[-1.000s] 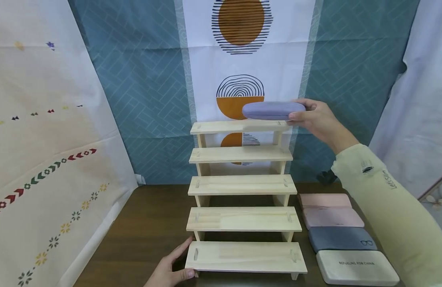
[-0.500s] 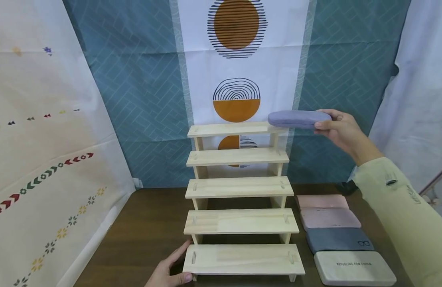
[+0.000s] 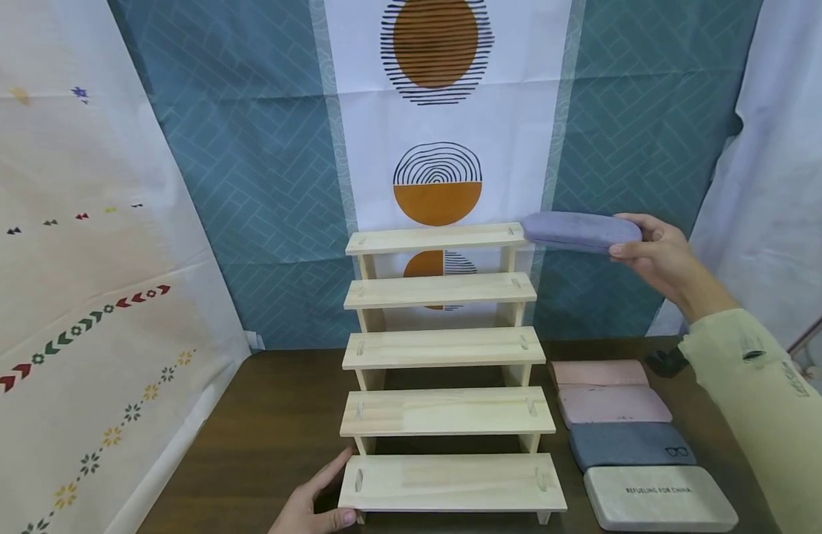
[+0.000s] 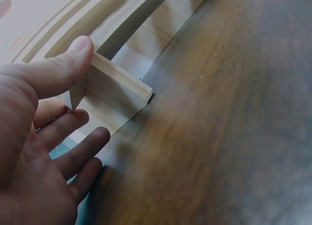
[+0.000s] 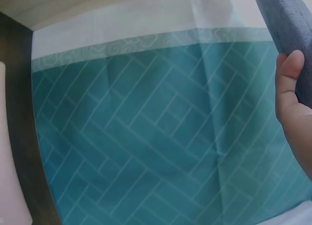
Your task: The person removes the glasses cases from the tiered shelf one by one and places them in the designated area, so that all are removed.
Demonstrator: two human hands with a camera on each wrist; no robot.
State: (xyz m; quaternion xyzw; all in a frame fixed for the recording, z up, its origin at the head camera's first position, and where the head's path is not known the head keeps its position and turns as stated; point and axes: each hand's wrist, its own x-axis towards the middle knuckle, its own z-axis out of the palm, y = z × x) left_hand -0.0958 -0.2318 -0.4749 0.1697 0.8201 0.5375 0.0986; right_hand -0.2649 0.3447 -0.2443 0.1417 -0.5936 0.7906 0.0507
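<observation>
A purple glasses case (image 3: 581, 231) is held level by one end between the thumb and fingers of my right hand (image 3: 665, 256). Its far end is at the right end of the top step in the head view; whether they touch I cannot tell. The right wrist view shows part of the case (image 5: 285, 25) with my thumb against it. A stepped wooden display stand (image 3: 451, 482) occupies the middle of the table. My left hand (image 3: 312, 498) grips the left end of its lowest step, thumb at the front corner and index finger at the back; the left wrist view shows the board's corner between them.
Along the right of the stand lie a pink case (image 3: 601, 374), a lilac-pink case (image 3: 614, 406), a blue glasses case (image 3: 631, 445) and a white case (image 3: 659, 498). A small dark object (image 3: 666, 362) sits at the table's back right. Patterned cloth (image 3: 251, 185) hangs behind.
My right hand has carried the purple glasses case to the right and slightly down, away from above the top step. My left hand keeps its place on the lowest step.
</observation>
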